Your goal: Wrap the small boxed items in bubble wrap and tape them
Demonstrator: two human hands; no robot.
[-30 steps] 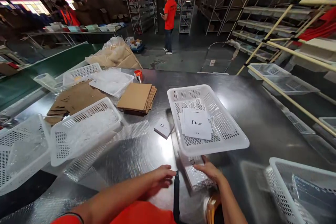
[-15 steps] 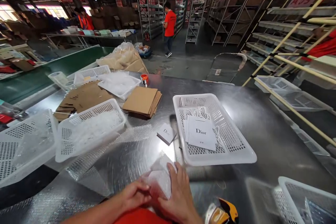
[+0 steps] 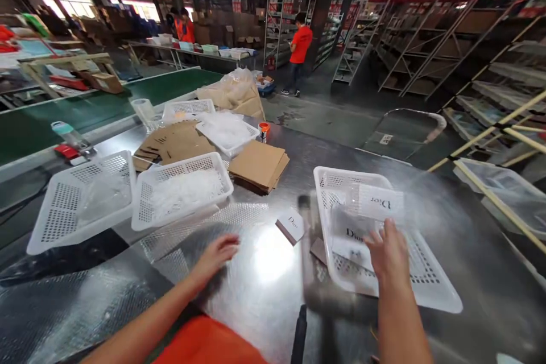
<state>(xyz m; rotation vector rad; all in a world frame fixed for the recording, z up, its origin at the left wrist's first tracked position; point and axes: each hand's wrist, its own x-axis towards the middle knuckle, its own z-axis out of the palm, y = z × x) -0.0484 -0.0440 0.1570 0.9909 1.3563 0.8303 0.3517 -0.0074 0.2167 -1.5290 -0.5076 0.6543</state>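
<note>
My right hand is over the white perforated basket, its fingers apart. Just beyond the fingertips is a clear plastic bag with a white piece printed "Dior" upside down; blur hides whether it touches the hand. Partly under it in the basket lies a white paper bag, also printed "Dior". My left hand hovers over the metal table, fingers loosely bent and apart, with nothing in it. Between the hands sits a small white-topped Dior box.
To the left stand two white baskets holding clear plastic. Flat cardboard is stacked behind, beside an orange-topped container. Bubble wrap covers the near left. A black rod-like thing stands at the front edge. A person in orange is farther back.
My hands, earlier together around a clear wrapped item, have parted. The right has moved over the basket, where a bagged Dior piece now shows. The view has swung left.
</note>
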